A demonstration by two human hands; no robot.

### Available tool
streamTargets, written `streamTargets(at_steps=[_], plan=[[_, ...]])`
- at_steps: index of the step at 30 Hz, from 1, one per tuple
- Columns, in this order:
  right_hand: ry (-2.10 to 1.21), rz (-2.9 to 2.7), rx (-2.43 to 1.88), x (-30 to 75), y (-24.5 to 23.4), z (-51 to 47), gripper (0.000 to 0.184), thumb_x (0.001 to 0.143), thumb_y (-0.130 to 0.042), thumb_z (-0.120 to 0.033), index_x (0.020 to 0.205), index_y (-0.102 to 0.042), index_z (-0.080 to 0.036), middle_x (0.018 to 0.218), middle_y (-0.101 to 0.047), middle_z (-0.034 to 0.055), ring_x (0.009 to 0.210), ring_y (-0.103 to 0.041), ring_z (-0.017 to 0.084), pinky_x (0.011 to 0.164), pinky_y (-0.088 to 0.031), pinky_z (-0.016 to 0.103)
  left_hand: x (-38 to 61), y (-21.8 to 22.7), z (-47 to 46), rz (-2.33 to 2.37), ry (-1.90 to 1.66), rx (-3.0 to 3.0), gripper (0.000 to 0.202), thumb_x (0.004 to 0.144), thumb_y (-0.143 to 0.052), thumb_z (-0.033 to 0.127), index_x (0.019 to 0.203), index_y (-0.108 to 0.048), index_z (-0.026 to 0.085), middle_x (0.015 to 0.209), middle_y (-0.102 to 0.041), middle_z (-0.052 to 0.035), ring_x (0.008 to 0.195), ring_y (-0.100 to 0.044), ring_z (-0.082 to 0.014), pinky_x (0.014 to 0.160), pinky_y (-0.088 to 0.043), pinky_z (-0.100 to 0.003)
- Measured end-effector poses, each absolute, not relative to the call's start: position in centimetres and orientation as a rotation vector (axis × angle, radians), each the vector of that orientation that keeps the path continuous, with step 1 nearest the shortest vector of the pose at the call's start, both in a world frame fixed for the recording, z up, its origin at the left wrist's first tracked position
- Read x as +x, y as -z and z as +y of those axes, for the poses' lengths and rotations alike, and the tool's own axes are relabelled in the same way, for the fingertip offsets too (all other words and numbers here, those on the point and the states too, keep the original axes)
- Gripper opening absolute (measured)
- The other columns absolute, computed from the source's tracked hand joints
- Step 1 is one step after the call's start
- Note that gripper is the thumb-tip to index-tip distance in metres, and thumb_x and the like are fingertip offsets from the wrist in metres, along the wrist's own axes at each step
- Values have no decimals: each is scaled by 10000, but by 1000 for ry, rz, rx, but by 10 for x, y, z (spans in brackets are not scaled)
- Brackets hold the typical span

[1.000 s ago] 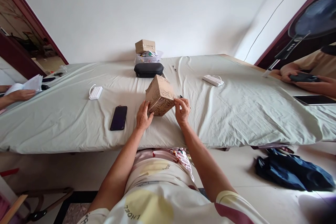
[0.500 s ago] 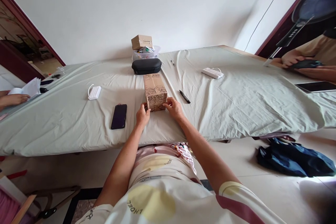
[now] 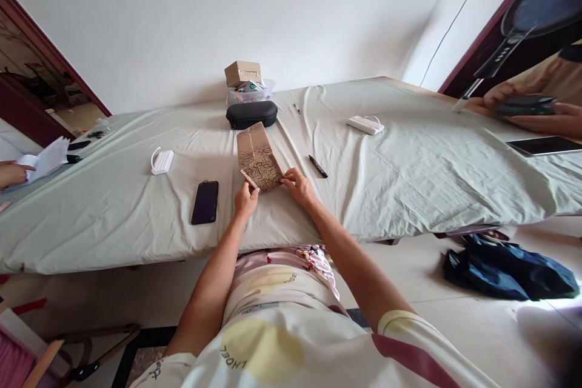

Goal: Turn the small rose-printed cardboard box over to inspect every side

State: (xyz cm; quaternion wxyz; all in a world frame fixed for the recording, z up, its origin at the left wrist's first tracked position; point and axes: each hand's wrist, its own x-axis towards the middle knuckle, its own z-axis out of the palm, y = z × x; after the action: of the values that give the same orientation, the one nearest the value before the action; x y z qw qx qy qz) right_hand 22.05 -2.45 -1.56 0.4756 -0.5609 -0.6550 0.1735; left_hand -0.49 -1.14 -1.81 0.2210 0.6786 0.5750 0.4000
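Observation:
A long brown cardboard box (image 3: 261, 163) with black scribbled lines lies in front of me, its near end tilted and skewed to the left. My left hand (image 3: 246, 199) pinches the lower left corner of that end. At its right edge my right hand (image 3: 297, 187) grips with thumb and fingers. A black marker (image 3: 317, 166) rests on the cloth to the right of the box. To the left of my left hand lies a dark phone (image 3: 205, 202). Just beyond the box's far end sits a black hard case (image 3: 251, 115).
A pale green cloth (image 3: 409, 176) covers the table. White power banks stand at left (image 3: 162, 162) and right (image 3: 365, 125). At the back, a small carton (image 3: 242, 73) rests on a plastic basket (image 3: 251, 96). Other people's hands show at both sides; a tablet (image 3: 543, 145) lies right.
The cardboard box has turned and tilted; its near end has swung to the left and become skewed. Both my hands keep hold of it. The view has shifted slightly.

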Motion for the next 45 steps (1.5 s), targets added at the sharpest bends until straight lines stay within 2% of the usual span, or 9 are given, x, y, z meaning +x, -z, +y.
streamTargets(at_steps=[9, 13, 17, 23, 26, 30, 34, 40, 45], plan=[[-325, -1446, -1161, 216, 21, -15, 409, 932, -568, -625, 1027, -656, -237, 953, -756, 69, 918, -727, 263, 876, -571, 432, -4, 22, -9, 1478, -1102, 1889, 134, 930, -649, 228, 1059, -639, 192, 1099, -759, -113, 1058, -722, -262, 946, -546, -357], [-217, -1354, -1195, 220, 20, -12, 408, 960, -529, -601, 1003, -672, -221, 943, -751, 77, 903, -714, 259, 863, -576, 425, -2, 26, -8, 1554, -1081, 1918, 151, 951, -595, 226, 1078, -661, 178, 1066, -755, -140, 1081, -715, -311, 989, -538, -418], [-103, -1299, -1216, 226, 17, -13, 342, 983, -514, -518, 1006, -675, -218, 940, -749, 74, 895, -704, 253, 857, -566, 412, -6, 28, -6, 1478, -1415, 1738, 249, 983, -518, 231, 1206, -621, 195, 1160, -732, -124, 1130, -697, -273, 992, -551, -377], [141, -1300, -1221, 233, 14, -15, 272, 1008, -506, -428, 995, -688, -226, 950, -729, 67, 926, -671, 245, 895, -527, 403, -13, 29, -5, 1373, -1723, 1556, 359, 1054, -384, 439, 1228, -575, 190, 1240, -690, -145, 1060, -701, -231, 933, -575, -361], [227, -1345, -1233, 232, 12, -18, 265, 1025, -493, -396, 1015, -701, -233, 959, -698, 71, 941, -642, 247, 898, -514, 404, -13, 27, -8, 1350, -1803, 1639, 498, 1035, -382, 594, 1210, -597, 181, 1225, -679, -156, 1106, -680, -241, 970, -556, -362], [233, -1536, -1146, 223, 7, -26, 268, 1037, -498, -400, 1039, -718, -248, 975, -677, 73, 940, -635, 239, 900, -520, 397, -8, 23, -14, 1245, -1797, 1850, 654, 1009, -366, 680, 1381, -516, 163, 1364, -601, -190, 1253, -616, -256, 1032, -534, -368], [174, -1674, -1130, 211, 5, -34, 317, 1056, -456, -416, 1071, -729, -256, 983, -663, 88, 930, -631, 235, 872, -538, 389, -5, 21, -16, 1258, -1707, 2092, 640, 1014, -394, 637, 1445, -462, 169, 1466, -524, -198, 1405, -499, -270, 1203, -403, -420], [329, -1674, -1246, 200, 3, -40, 257, 1035, -529, -408, 1090, -745, -279, 1149, -671, 99, 1116, -604, 269, 1014, -463, 446, -1, 18, -19, 1458, -1651, 2116, 502, 1008, -507, 527, 1338, -580, 155, 1539, -442, -233, 1485, -407, -324, 1247, -336, -499], [403, -1890, -1188, 188, -1, -45, 318, 1052, -488, -286, 1277, -708, -334, 1293, -671, 75, 1297, -547, 264, 1114, -378, 444, 10, 13, -29, 1409, -1527, 2328, 390, 1009, -523, 367, 1359, -653, 255, 1630, -377, -149, 1571, -260, -351, 1299, -144, -592]])
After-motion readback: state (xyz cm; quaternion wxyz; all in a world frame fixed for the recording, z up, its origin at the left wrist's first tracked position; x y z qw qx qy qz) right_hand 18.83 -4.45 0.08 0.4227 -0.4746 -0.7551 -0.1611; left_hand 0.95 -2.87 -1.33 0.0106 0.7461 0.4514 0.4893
